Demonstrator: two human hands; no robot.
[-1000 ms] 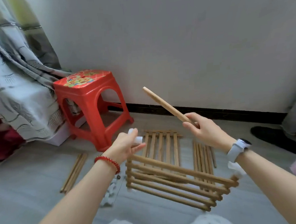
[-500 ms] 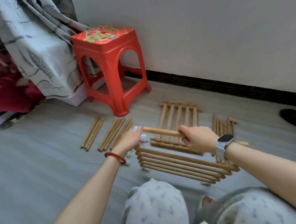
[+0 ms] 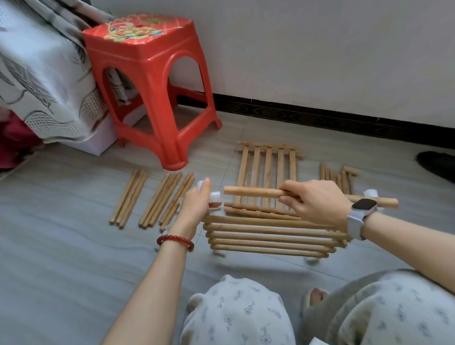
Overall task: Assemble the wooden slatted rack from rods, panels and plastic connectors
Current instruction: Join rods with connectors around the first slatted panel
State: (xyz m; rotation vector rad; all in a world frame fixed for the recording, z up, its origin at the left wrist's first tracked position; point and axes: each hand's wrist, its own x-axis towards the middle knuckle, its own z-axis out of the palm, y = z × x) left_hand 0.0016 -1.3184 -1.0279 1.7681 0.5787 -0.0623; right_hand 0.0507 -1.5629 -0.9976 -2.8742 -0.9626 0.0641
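A wooden slatted panel (image 3: 272, 236) stands raised off the floor in front of my knees. My left hand (image 3: 196, 204) grips a white plastic connector (image 3: 214, 196) at the panel's upper left corner. My right hand (image 3: 315, 203) holds a thick wooden rod (image 3: 251, 191) level above the panel, its left end just short of the connector. The rod's other end sticks out past my wrist. A second white connector (image 3: 370, 192) shows at the panel's right corner.
Loose rods (image 3: 154, 202) lie in bundles on the floor to the left. A flat slatted panel (image 3: 268, 167) and further sticks (image 3: 337, 177) lie behind. A red plastic stool (image 3: 147, 79) stands at the back left beside a curtain (image 3: 31, 71). A dark shoe (image 3: 445, 166) sits far right.
My right hand brought the rod down from a raised, tilted pose to level, pointing at the connector. The view tilted down and left, showing the loose rods.
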